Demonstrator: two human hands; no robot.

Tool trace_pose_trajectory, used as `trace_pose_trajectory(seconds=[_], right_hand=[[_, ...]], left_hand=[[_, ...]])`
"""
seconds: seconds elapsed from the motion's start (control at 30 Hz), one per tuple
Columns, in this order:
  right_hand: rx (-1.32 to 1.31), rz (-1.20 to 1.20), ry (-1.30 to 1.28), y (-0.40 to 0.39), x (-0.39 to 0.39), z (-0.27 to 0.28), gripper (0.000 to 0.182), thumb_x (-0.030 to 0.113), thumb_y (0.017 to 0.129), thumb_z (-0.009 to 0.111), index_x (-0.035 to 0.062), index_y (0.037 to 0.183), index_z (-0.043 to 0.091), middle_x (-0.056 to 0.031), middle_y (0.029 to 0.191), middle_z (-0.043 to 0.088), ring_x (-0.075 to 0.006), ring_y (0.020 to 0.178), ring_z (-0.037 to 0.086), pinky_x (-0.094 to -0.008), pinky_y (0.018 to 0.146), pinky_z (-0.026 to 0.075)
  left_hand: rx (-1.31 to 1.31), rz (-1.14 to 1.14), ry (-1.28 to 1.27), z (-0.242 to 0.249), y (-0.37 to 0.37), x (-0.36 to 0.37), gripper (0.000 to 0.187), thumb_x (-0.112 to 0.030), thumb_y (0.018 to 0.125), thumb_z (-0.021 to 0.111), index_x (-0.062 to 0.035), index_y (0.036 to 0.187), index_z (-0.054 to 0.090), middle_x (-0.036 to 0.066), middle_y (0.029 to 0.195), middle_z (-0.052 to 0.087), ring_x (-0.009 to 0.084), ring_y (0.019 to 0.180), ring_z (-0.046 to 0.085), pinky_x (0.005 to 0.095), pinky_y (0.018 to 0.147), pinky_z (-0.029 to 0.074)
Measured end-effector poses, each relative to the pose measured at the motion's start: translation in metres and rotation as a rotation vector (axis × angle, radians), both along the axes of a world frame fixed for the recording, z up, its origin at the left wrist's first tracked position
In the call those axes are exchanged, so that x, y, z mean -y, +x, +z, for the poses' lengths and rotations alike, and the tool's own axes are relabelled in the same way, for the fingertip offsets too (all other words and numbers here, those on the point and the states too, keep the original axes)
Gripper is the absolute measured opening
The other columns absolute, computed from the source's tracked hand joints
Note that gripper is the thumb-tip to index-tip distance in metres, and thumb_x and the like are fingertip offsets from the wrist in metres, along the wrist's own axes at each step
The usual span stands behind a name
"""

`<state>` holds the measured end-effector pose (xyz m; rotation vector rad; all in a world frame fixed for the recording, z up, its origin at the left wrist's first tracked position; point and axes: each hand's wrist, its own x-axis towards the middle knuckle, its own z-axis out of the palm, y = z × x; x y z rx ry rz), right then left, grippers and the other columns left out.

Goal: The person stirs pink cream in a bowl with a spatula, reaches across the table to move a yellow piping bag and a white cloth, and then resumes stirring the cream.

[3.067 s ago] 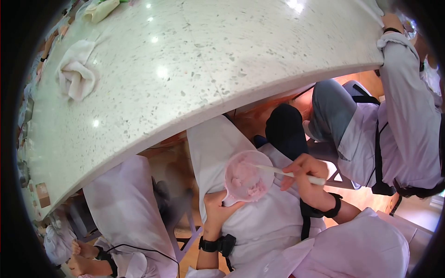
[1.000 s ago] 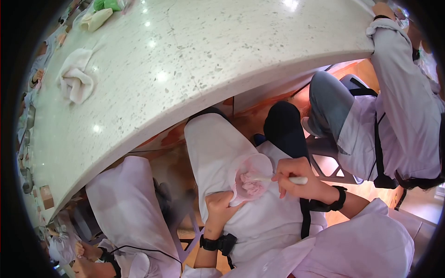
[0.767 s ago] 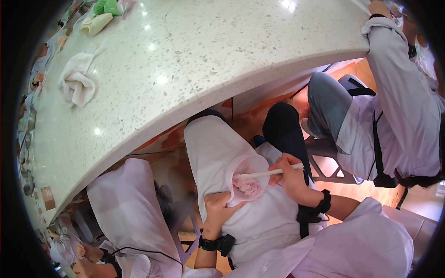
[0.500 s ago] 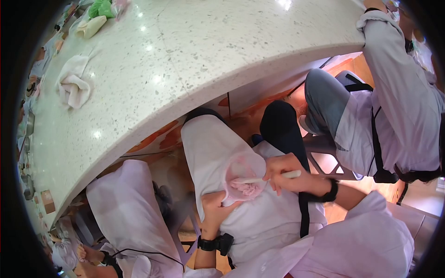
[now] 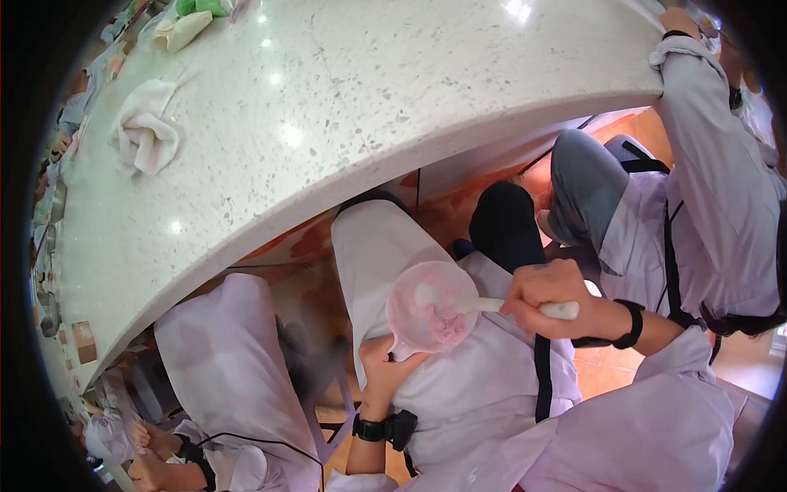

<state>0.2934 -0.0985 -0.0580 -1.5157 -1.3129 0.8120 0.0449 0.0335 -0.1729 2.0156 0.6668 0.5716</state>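
A translucent plastic mixing bowl [image 5: 395,313] rests over my lap, tilted so its inside faces me. My left hand [image 5: 385,369] is closed on the bowl's near edge, beside its small protruding handle or spout. Soft pink paste [image 5: 449,330] lies inside and smears the wall. In my right hand [image 5: 545,297] is a white spatula [image 5: 485,304], the fist wrapped round its handle. Its blade is inside the bowl, partly hidden against the pale wall and paste.
A speckled white counter [image 5: 328,98] curves in front of me. On it lie a crumpled white cloth [image 5: 149,139], a cream piping bag or cloth [image 5: 182,31] and a green bag [image 5: 201,6]. A person in a white coat [image 5: 713,180] sits at right, another [image 5: 221,344] at left.
My right hand has moved right and slightly up, drawing the spatula handle along. The bowl's opening now faces me more, and the paste looks more spread out. The view has shifted slightly.
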Motion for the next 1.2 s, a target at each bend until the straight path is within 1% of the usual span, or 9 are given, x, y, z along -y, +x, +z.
trace_pose_trajectory(seconds=[0.1, 0.2, 0.3, 0.4, 0.5, 0.9, 1.0, 1.1, 1.2], right_hand=[[-0.247, -0.199, -0.072, -0.009, 0.006, 0.011, 0.019, -0.003, 0.082, 0.058, 0.0003, 0.063, 0.052, -0.0074, 0.066, 0.06, -0.0122, 0.054, 0.058, -0.0241, 0.048, 0.046], [-0.261, -0.26, -0.133, -0.012, 0.0, 0.011, 0.021, -0.002, 0.085, 0.056, 0.0006, 0.065, 0.051, -0.0069, 0.068, 0.059, -0.0108, 0.045, 0.055, -0.0238, 0.044, 0.044], [0.102, -0.103, 0.047, -0.012, -0.006, -0.006, 0.024, -0.002, 0.09, 0.045, -0.003, 0.069, 0.056, -0.0092, 0.068, 0.059, -0.0129, 0.042, 0.059, -0.0234, 0.039, 0.045], [-0.104, -0.211, -0.178, -0.025, 0.0, -0.02, 0.026, 0.006, 0.096, 0.043, -0.0028, 0.073, 0.053, -0.009, 0.068, 0.059, -0.0128, 0.039, 0.055, -0.0225, 0.035, 0.041], [-0.488, -0.506, -0.345, -0.03, -0.003, -0.017, 0.032, 0.014, 0.098, 0.048, 0.0014, 0.069, 0.044, -0.0074, 0.067, 0.055, -0.0119, 0.042, 0.054, -0.0227, 0.033, 0.038], [-0.958, -0.761, -0.234, -0.062, 0.012, -0.048, 0.034, 0.023, 0.101, 0.042, -0.0016, 0.079, 0.046, -0.0148, 0.071, 0.058, -0.0181, 0.046, 0.059, -0.0269, 0.036, 0.046], [-0.782, -0.738, -0.107, -0.062, -0.009, -0.035, 0.03, 0.021, 0.102, 0.038, 0.0008, 0.083, 0.049, -0.0134, 0.069, 0.06, -0.0183, 0.049, 0.061, -0.026, 0.039, 0.049], [-0.559, -0.602, 0.047, -0.06, -0.028, -0.018, 0.023, 0.012, 0.096, 0.053, -0.0002, 0.077, 0.047, -0.0123, 0.069, 0.059, -0.0193, 0.047, 0.057, -0.028, 0.043, 0.047], [0.092, -0.191, 0.241, -0.05, -0.025, -0.04, 0.017, 0.002, 0.086, 0.061, 0.0023, 0.074, 0.049, -0.0093, 0.068, 0.054, -0.021, 0.05, 0.055, -0.0296, 0.045, 0.042]], left_hand=[[-0.005, -0.002, 0.03, -0.002, -0.001, 0.0, 0.044, -0.025, 0.059, 0.089, -0.0013, 0.058, 0.053, 0.008, 0.048, 0.044, 0.0173, 0.04, 0.033, 0.0289, 0.04, 0.028], [-0.021, -0.04, 0.094, -0.002, -0.002, -0.001, 0.049, -0.024, 0.058, 0.089, -0.0029, 0.054, 0.046, 0.009, 0.048, 0.04, 0.0202, 0.041, 0.032, 0.0293, 0.04, 0.028], [-0.009, -0.041, 0.119, -0.005, -0.002, 0.003, 0.052, -0.023, 0.058, 0.089, -0.0047, 0.053, 0.04, 0.009, 0.048, 0.037, 0.0231, 0.041, 0.034, 0.0302, 0.04, 0.028], [0.021, -0.008, 0.183, -0.001, 0.002, 0.009, 0.052, -0.02, 0.058, 0.089, -0.0066, 0.053, 0.038, 0.008, 0.048, 0.036, 0.0247, 0.041, 0.036, 0.0315, 0.04, 0.029], [0.039, 0.044, 0.268, -0.001, 0.0, 0.012, 0.052, -0.018, 0.058, 0.088, -0.0081, 0.054, 0.038, 0.008, 0.048, 0.037, 0.0251, 0.04, 0.038, 0.0324, 0.04, 0.029], [0.044, 0.015, 0.243, -0.004, 0.003, 0.009, 0.055, -0.019, 0.06, 0.088, -0.0078, 0.054, 0.034, 0.008, 0.048, 0.034, 0.0244, 0.041, 0.033, 0.0321, 0.039, 0.026], [0.047, -0.002, 0.196, -0.009, 0.001, 0.006, 0.055, -0.022, 0.06, 0.089, -0.0068, 0.054, 0.036, 0.008, 0.048, 0.036, 0.0236, 0.04, 0.032, 0.0317, 0.04, 0.026], [0.063, 0.019, 0.166, -0.009, 0.002, 0.006, 0.052, -0.024, 0.058, 0.09, -0.0058, 0.054, 0.041, 0.008, 0.049, 0.039, 0.0231, 0.04, 0.034, 0.0313, 0.04, 0.027], [0.051, 0.075, 0.178, -0.007, 0.004, 0.006, 0.05, -0.025, 0.058, 0.09, -0.0049, 0.055, 0.044, 0.009, 0.049, 0.04, 0.0229, 0.041, 0.035, 0.031, 0.041, 0.028]])
